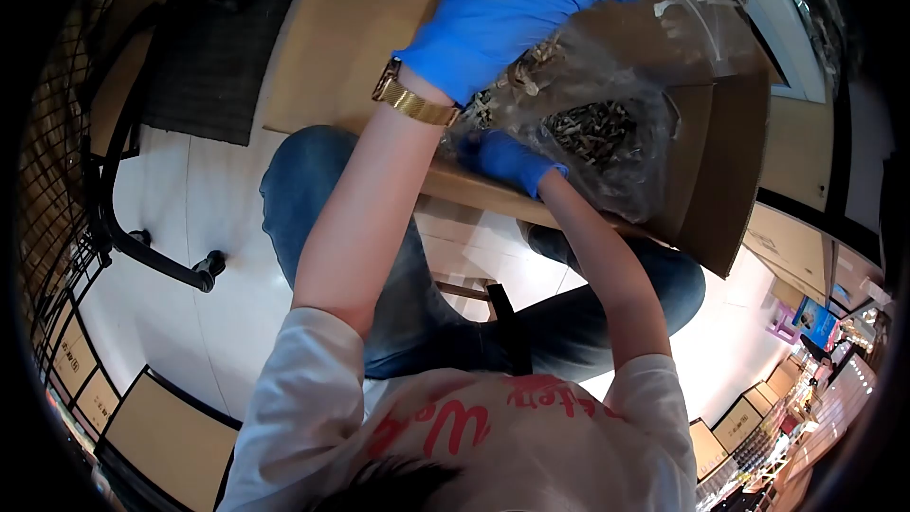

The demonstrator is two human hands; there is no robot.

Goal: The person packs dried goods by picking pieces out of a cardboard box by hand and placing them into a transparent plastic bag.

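My left hand (507, 19), in a blue glove with a gold watch (412, 102) at the wrist, reaches over an open cardboard box (716, 147). Its visible fingers are stretched apart, and some run past the top of the view. Lower down, my right hand (512, 161), also blue-gloved, is at the box's near edge against a clear plastic bag (626, 85). Its fingertips are hidden, so their grip does not show. Inside the bag lie dark, dried shredded pieces (592, 128), with paler dried pieces (531, 71) beside my left hand.
The box rests across my knees. A dark mat (223, 47) and a black wheeled frame (152, 246) are on the left over a pale floor (180, 341). Closed cartons (171, 427) stand at lower left; shelves with goods (806, 408) are at lower right.
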